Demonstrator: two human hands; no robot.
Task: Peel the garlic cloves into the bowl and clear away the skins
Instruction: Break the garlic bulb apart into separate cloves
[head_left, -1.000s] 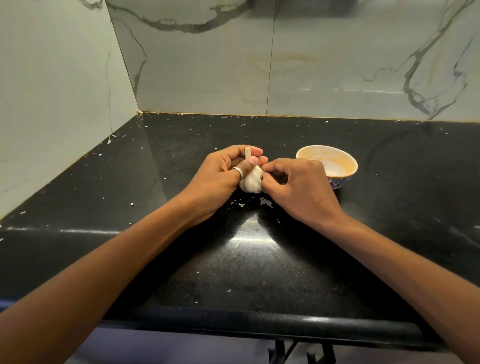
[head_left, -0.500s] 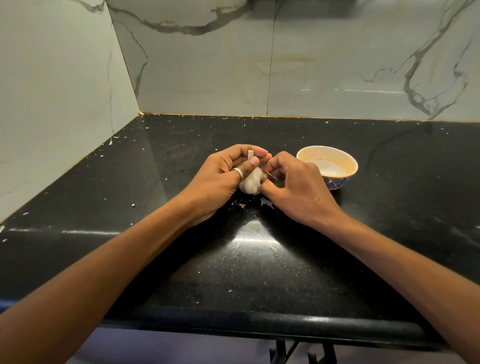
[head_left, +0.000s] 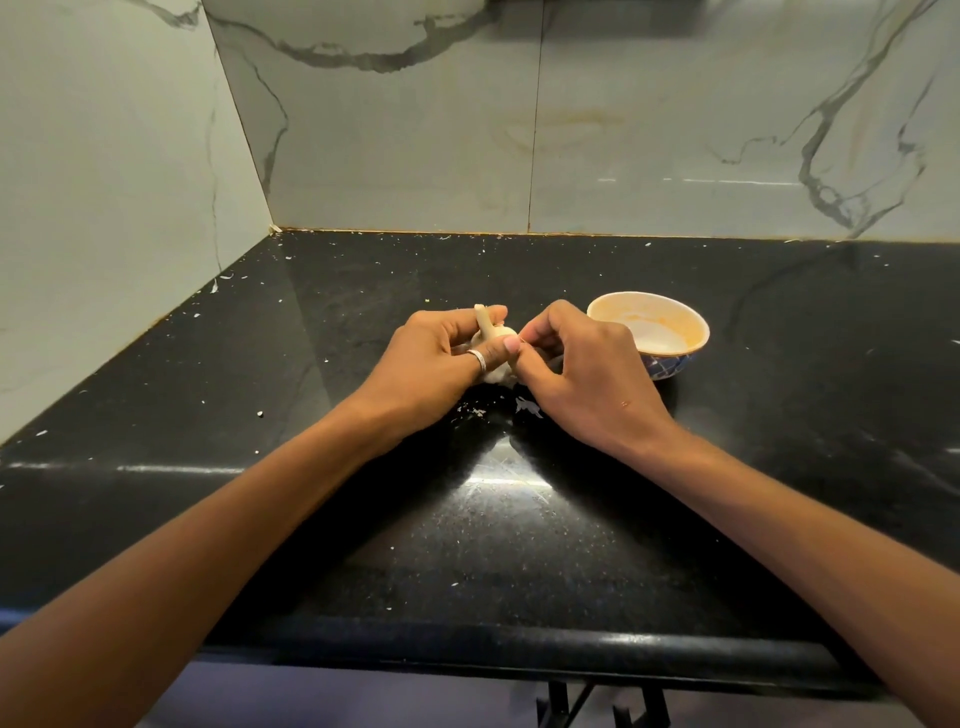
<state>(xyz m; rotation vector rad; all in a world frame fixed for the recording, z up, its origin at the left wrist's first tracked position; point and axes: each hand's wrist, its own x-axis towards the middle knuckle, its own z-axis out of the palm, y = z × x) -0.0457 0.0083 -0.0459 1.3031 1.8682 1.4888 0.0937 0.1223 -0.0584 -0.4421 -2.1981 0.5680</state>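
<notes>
Tipped leftward: garlic bulb (head_left: 493, 375) | left hand (head_left: 431, 358) grips it | right hand (head_left: 582, 374) pinches it

The table (head_left: 519, 545) is seen to be of black polished stone, finely speckled, glossy enough that a light is mirrored in it. The wall tiles (head_left: 415, 156) are finished smooth and shiny, in pale marble pattern with grey veins. The bowl (head_left: 670, 366) looks to be glazed ceramic. The garlic bulb (head_left: 496, 371) is wrapped in matt, papery white skin. A ring (head_left: 477, 358) of bright silvery metal is worn on the left hand (head_left: 431, 358).
</notes>
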